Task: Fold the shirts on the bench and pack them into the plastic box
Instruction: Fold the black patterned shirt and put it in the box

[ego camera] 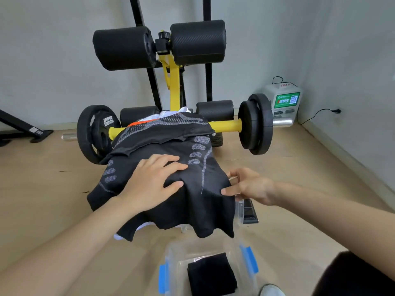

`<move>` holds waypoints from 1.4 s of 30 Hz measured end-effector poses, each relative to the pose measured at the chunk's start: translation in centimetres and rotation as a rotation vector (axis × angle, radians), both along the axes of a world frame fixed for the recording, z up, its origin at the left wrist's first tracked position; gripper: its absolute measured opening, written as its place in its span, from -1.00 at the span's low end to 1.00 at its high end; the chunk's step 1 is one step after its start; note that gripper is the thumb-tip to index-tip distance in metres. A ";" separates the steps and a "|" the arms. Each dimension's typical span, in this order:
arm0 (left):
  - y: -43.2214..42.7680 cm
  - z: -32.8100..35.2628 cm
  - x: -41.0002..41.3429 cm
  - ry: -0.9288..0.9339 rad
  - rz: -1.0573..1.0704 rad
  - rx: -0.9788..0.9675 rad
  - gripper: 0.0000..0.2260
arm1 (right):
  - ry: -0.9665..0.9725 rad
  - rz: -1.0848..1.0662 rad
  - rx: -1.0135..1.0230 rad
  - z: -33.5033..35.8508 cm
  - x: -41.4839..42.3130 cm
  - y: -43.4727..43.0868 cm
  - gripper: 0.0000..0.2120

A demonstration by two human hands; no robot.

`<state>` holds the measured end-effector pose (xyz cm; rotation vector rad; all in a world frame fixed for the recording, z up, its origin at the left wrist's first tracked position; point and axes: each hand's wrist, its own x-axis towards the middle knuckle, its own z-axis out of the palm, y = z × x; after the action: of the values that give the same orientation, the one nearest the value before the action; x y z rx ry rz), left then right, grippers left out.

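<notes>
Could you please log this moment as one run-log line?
stage: folding | left hand flat on black shirt | right hand at its right edge, grip unclear | box: one folded shirt

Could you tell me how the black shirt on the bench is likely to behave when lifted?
Probably floppy: the black shirt hangs limply at its edges. Likely light and thin, since it puckers around the left hand.
</notes>
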<state>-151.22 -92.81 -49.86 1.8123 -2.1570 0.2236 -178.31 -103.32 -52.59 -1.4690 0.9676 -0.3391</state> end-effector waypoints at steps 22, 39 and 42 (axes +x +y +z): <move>2.0 2.4 -9.9 0.569 0.333 0.102 -0.84 | -0.328 -0.053 -0.344 6.0 0.9 2.0 -0.76; 2.2 5.6 -4.7 0.885 0.073 0.357 -0.92 | 0.429 0.261 -0.937 5.8 -0.3 -0.3 -0.76; 1.9 5.6 -5.4 0.921 -0.016 0.275 -0.91 | 0.110 0.252 -0.822 6.3 1.2 1.6 -0.58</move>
<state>-156.60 -90.88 -44.28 1.5530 -1.5607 -0.7931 -177.13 -101.68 -46.25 -2.3516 0.7382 -0.5067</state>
